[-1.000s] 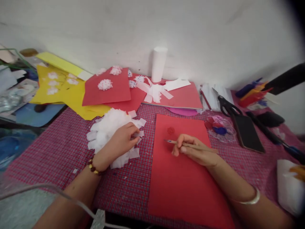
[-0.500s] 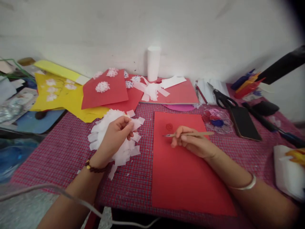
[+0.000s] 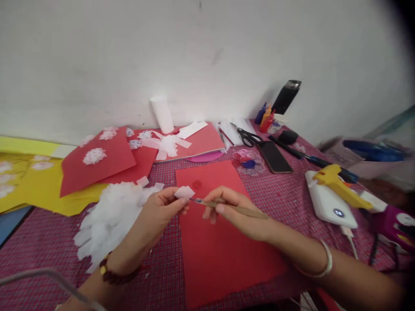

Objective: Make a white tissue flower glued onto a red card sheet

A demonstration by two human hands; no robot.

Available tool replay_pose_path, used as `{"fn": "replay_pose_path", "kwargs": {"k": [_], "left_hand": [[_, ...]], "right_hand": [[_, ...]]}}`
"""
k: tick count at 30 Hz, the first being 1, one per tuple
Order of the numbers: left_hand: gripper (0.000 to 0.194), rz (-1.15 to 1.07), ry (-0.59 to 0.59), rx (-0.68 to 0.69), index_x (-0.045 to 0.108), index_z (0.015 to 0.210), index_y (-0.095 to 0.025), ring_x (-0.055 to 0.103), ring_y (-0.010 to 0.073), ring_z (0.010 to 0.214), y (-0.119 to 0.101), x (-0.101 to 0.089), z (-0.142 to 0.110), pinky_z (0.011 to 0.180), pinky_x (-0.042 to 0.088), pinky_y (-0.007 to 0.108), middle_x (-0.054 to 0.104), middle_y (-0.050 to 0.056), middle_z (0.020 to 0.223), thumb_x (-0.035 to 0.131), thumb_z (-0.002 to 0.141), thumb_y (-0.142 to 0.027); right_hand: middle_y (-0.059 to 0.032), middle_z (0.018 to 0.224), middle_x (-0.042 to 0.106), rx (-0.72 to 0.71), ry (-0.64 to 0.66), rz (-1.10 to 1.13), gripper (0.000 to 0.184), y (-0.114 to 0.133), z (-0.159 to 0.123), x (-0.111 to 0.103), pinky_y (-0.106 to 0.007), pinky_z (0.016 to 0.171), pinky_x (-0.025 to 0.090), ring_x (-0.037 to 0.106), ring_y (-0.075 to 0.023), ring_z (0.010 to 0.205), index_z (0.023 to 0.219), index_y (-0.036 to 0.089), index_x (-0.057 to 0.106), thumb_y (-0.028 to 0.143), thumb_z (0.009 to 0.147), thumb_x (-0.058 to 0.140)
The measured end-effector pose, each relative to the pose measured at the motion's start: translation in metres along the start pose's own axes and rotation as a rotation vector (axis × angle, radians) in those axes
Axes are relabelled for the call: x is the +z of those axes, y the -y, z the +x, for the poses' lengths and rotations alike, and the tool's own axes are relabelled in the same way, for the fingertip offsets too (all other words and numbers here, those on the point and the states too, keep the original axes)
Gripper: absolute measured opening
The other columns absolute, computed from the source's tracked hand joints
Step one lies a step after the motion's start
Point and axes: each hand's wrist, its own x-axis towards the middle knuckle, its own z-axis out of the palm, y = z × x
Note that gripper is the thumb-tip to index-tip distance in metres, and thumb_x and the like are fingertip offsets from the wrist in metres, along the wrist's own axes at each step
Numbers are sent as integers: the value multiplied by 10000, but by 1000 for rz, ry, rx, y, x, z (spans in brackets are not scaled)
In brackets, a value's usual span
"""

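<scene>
My left hand (image 3: 159, 214) pinches a small white tissue square (image 3: 184, 192) between thumb and fingers, held above the left edge of a red paper sheet (image 3: 214, 246). My right hand (image 3: 235, 212) grips a thin wooden stick (image 3: 233, 207) like a pen, its tip touching the square. A heap of white tissue squares (image 3: 108, 218) lies on the checked cloth just left of my left hand. A small red rolled blob (image 3: 196, 185) sits near the top of the red sheet.
Red and yellow sheets with white paper flowers (image 3: 94, 155) lie at the back left. A white roll (image 3: 161, 114) stands by the wall. Scissors (image 3: 249, 137), a phone (image 3: 275, 156), a plastic dish (image 3: 248, 162), a yellow glue gun (image 3: 339, 185), paint bottles (image 3: 266, 119) and a black flask (image 3: 285, 96) fill the right side.
My left hand lifted one tissue square off the heap and carried it right to meet the stick's tip. The view swung right, bringing the glue gun and flask into sight.
</scene>
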Motion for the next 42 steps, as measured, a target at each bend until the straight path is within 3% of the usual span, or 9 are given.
{"fn": "replay_pose_path", "kwargs": {"k": [6,18,24,32,38,42], "left_hand": [[112,60,-8,46,724,769,-211,587,150,607,10,13,-6,569,482,262,664,5,649,714,725,-314],[137,6,4,0,764,849,-232,594,142,616,22,9,-7,572,488,250,690,5,680,724,733,-292],[327,-144,107,8,803,917,-295,667,156,697,18,4,-10,691,557,294,769,8,829,615,693,-151],[135,-362,169,-66,823,833,-270,658,140,622,16,7,-9,576,529,244,771,41,750,816,703,-309],[137,-447,37,-81,799,713,-208,639,99,567,20,16,-10,548,523,187,745,22,668,880,646,-296],[62,-393,-32,29,802,769,-228,652,88,595,24,19,-11,579,535,178,762,5,719,832,716,-233]], "right_hand": [[-38,957,671,4,13,-23,158,-8,-3,-4,-291,786,515,624,-119,820,1101,199,583,276,982,513],[-30,938,684,79,7,-17,152,-14,0,-3,-292,782,523,634,-119,803,1088,201,598,258,967,526],[-16,834,717,72,-68,218,121,-19,4,-2,-263,716,528,668,-109,722,1001,196,647,269,960,560],[-41,776,757,133,-85,532,154,-17,2,2,-210,607,516,695,-108,645,880,173,648,319,930,641],[-34,886,768,166,-53,575,177,-20,0,3,-212,624,524,701,-100,657,941,192,644,356,903,699],[-34,904,736,111,-113,398,318,-26,-1,5,-223,610,510,661,-84,621,1059,206,715,483,933,624]]}}
